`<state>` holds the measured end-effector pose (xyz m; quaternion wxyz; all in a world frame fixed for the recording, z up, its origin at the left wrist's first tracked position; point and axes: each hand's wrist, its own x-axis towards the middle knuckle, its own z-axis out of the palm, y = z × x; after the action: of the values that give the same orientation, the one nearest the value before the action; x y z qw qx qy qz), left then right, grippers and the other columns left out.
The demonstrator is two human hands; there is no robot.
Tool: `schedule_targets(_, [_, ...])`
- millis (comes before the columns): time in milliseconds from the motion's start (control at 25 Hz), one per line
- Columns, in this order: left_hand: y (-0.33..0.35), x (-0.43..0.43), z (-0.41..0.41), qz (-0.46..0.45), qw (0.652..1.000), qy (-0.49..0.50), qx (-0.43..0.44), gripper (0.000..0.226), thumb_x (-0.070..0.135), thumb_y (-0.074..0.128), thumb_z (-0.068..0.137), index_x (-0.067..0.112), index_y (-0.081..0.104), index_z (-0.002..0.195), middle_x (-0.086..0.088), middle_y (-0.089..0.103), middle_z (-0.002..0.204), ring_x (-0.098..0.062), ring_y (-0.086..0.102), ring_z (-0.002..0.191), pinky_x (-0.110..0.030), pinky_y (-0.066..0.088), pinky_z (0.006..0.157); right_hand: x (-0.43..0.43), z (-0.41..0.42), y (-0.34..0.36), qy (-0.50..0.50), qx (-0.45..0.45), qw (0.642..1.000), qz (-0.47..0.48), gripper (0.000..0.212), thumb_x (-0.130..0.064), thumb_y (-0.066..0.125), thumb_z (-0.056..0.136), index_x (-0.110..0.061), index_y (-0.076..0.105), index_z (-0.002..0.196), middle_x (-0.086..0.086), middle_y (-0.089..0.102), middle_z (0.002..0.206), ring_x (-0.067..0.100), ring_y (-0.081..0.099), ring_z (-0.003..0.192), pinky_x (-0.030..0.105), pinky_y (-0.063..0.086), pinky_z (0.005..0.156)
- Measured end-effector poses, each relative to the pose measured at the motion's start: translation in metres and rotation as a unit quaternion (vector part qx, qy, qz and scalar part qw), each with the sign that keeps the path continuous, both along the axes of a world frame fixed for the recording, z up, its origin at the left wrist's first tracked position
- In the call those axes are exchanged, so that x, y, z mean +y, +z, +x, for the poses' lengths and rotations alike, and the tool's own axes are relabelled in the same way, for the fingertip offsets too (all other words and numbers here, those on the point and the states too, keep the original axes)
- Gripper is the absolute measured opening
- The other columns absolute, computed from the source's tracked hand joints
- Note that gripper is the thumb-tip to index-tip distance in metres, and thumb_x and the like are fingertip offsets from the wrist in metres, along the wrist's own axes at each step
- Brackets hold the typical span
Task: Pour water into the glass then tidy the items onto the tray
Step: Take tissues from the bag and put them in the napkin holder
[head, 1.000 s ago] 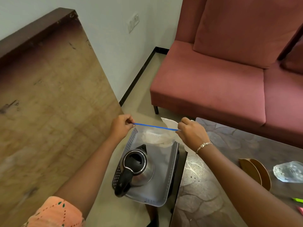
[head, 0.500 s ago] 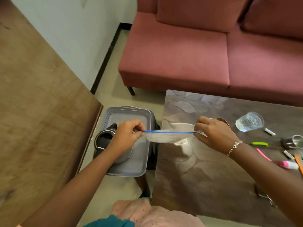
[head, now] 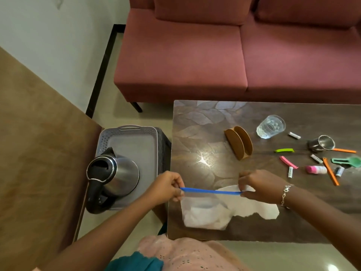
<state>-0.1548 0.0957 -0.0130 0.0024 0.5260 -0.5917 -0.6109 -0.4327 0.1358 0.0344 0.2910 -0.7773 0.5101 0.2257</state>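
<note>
left hand [head: 166, 187], right hand [head: 259, 185] pinch zip bag [head: 205, 210] ends | bag just inside table [head: 195, 133] left edge | kettle [head: 117, 173] on tray [head: 136, 141]

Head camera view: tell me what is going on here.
A person pinches a clear plastic zip bag with a blue seal strip at both ends, with the left hand and the right hand. The strip is stretched straight above the near left corner of the dark patterned table. Something white is inside the bag. The steel electric kettle stands on the grey plastic tray left of the table. The clear drinking glass and a brown wooden holder stand on the table, not on the tray.
</note>
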Motion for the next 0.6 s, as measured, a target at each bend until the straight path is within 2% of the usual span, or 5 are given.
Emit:
schedule_targets(120, [-0.022, -0.014, -0.02, -0.003, 0.998, 0.036, -0.053, 0.023, -0.006, 0.063, 0.081, 0.012, 0.055, 0.069, -0.008, 0.064, 0.065, -0.011, 0.063, 0.052, -0.022, 0.054, 0.052, -0.016, -0.002, -0.03, -0.007, 0.036, 0.999, -0.018, 0.023, -0.033, 0.054, 0.087, -0.016, 0.062, 0.101, 0.002, 0.059, 0.108, 0.017, 0.058, 0.093, 0.025, 0.044, 0.075])
schedule_targets(280, [-0.044, -0.036, -0.034, -0.013, 0.987, 0.118, -0.105, 0.021, -0.007, 0.061, 0.082, 0.01, 0.054, 0.073, -0.017, 0.062, 0.08, -0.02, 0.061, 0.062, -0.034, 0.055, 0.065, -0.037, -0.01, -0.056, -0.062, 0.043, 0.996, -0.056, 0.025, -0.032, 0.058, 0.086, -0.012, 0.064, 0.1, 0.005, 0.059, 0.107, 0.022, 0.06, 0.091, 0.027, 0.043, 0.069])
schedule_targets(360, [-0.048, -0.041, -0.038, -0.073, 0.978, 0.119, -0.157, 0.017, 0.002, 0.066, 0.081, 0.008, 0.056, 0.093, -0.014, 0.058, 0.099, -0.025, 0.06, 0.085, -0.038, 0.052, 0.076, -0.044, -0.017, -0.059, -0.093, 0.034, 0.991, -0.086, 0.02, -0.022, 0.059, 0.085, -0.012, 0.065, 0.101, 0.006, 0.059, 0.109, 0.024, 0.061, 0.093, 0.031, 0.048, 0.074])
schedule_targets(440, [-0.046, -0.043, -0.042, -0.121, 0.969, 0.102, -0.191, 0.035, 0.012, 0.069, 0.081, 0.009, 0.052, 0.111, -0.01, 0.055, 0.114, -0.026, 0.056, 0.103, -0.038, 0.047, 0.085, -0.047, -0.026, -0.054, -0.122, 0.021, 0.984, -0.13, 0.018, -0.011, 0.059, 0.084, -0.012, 0.066, 0.101, 0.006, 0.061, 0.11, 0.026, 0.062, 0.094, 0.034, 0.051, 0.078])
schedule_targets(600, [-0.026, -0.03, -0.056, -0.085, 0.984, 0.138, -0.077, 0.033, 0.017, 0.07, 0.08, 0.011, 0.053, 0.109, -0.008, 0.057, 0.114, -0.023, 0.055, 0.102, -0.04, 0.051, 0.084, -0.049, -0.038, -0.018, -0.197, -0.049, 0.956, -0.212, 0.019, -0.007, 0.061, 0.082, -0.014, 0.069, 0.097, 0.004, 0.064, 0.109, 0.026, 0.062, 0.095, 0.031, 0.047, 0.077])
